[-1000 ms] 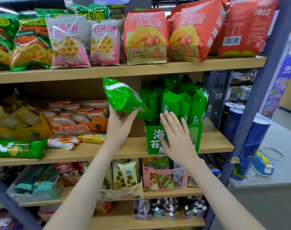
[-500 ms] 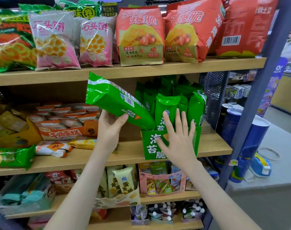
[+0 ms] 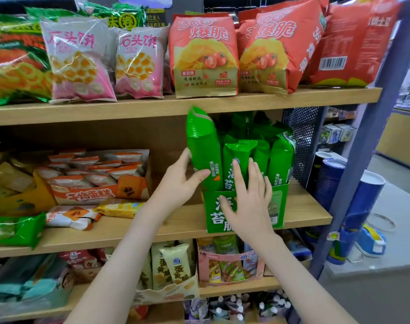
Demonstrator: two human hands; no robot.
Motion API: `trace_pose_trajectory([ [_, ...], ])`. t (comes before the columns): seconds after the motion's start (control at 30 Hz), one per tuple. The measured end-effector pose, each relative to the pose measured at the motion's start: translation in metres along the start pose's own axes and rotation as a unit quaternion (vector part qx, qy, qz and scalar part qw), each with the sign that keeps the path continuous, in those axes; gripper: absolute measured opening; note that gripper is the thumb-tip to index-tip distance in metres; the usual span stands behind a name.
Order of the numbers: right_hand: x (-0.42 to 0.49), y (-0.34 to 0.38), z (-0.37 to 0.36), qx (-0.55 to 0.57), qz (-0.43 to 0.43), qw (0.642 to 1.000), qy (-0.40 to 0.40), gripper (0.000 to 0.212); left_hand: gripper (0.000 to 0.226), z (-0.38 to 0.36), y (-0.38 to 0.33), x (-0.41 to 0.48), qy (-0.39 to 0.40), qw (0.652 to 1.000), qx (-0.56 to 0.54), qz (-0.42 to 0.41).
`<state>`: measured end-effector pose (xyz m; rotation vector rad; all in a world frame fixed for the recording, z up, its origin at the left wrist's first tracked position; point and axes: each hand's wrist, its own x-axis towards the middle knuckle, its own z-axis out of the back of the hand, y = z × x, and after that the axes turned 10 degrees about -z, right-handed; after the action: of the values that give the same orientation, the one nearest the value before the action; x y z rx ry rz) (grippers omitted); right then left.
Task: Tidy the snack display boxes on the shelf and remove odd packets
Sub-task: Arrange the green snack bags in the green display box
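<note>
Wooden shelving (image 3: 152,106), four boards counted, is set in a shop aisle. One green display box (image 3: 277,202) is stood on the second board. One green packet (image 3: 204,146) is gripped upright by the left hand (image 3: 180,183) at the box's left end; three more are seen in its front row. The right hand (image 3: 248,202) is laid flat, fingers straight, against the box front. Above the box three red bags (image 3: 204,54) are shelved; above-left, two pink bags (image 3: 138,64).

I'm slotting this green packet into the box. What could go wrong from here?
The green cardboard display box looks full, so the green foil packet gripped by the left hand may crumple or topple the upright green packets inside. Its top appears level with the wooden upper shelf and could catch. The right hand lies open against the box, which might slide.
</note>
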<state>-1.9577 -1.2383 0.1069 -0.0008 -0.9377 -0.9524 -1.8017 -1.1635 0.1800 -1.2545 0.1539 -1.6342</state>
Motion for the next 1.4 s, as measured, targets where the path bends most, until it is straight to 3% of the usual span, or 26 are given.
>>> trace_pose_trajectory([
  [0.13, 0.002, 0.002, 0.005, 0.055, -0.004, 0.998, -0.012, 0.065, 0.053, -0.016, 0.002, 0.005, 0.097, 0.988, 0.121, 0.013],
  [0.23, 0.002, 0.002, 0.012, 0.096, -0.013, 0.995, -0.01, 0.062, 0.05, -0.027, 0.007, -0.001, 0.08, 0.984, 0.156, 0.017],
  [0.33, -0.001, 0.009, 0.018, 0.135, -0.02, 0.991, -0.003, 0.072, 0.048, -0.03, 0.009, -0.006, 0.067, 0.984, 0.163, 0.008],
  [0.43, -0.005, 0.019, 0.024, 0.18, -0.007, 0.983, 0.013, 0.082, 0.06, -0.033, 0.012, -0.01, 0.078, 0.977, 0.199, 0.001],
  [0.57, -0.008, 0.022, 0.03, 0.208, -0.008, 0.978, 0.024, 0.091, 0.066, -0.035, 0.007, -0.021, 0.119, 0.938, 0.319, -0.068],
  [0.63, -0.009, 0.017, 0.032, 0.215, -0.005, 0.976, 0.024, 0.096, 0.062, -0.027, 0.008, -0.03, 0.143, 0.947, 0.275, -0.08],
  [0.77, -0.008, 0.009, 0.034, 0.179, 0.013, 0.984, 0.011, 0.106, 0.059, -0.014, 0.034, -0.041, 0.081, 0.94, 0.29, -0.163],
  [0.93, -0.021, 0.024, 0.024, 0.092, 0.035, 0.995, 0.02, 0.109, 0.025, -0.027, 0.045, -0.038, -0.012, 0.904, 0.361, -0.228],
  [1.03, -0.016, 0.016, 0.018, 0.02, 0.039, 0.999, 0.006, 0.098, 0.014, -0.027, 0.034, -0.033, -0.04, 0.877, 0.405, -0.256],
  [1.13, -0.01, -0.009, 0.023, 0.052, 0.054, 0.997, 0.036, 0.082, 0.005, -0.037, 0.019, -0.034, -0.041, 0.867, 0.41, -0.28],
  [1.27, 0.002, -0.042, 0.034, 0.137, 0.065, 0.985, 0.078, 0.075, 0.026, -0.062, 0.01, -0.033, -0.044, 0.874, 0.397, -0.275],
  [1.4, 0.015, -0.072, 0.035, 0.174, 0.015, 0.976, 0.133, 0.075, 0.057, -0.068, 0.03, -0.029, -0.039, 0.878, 0.433, -0.2],
])
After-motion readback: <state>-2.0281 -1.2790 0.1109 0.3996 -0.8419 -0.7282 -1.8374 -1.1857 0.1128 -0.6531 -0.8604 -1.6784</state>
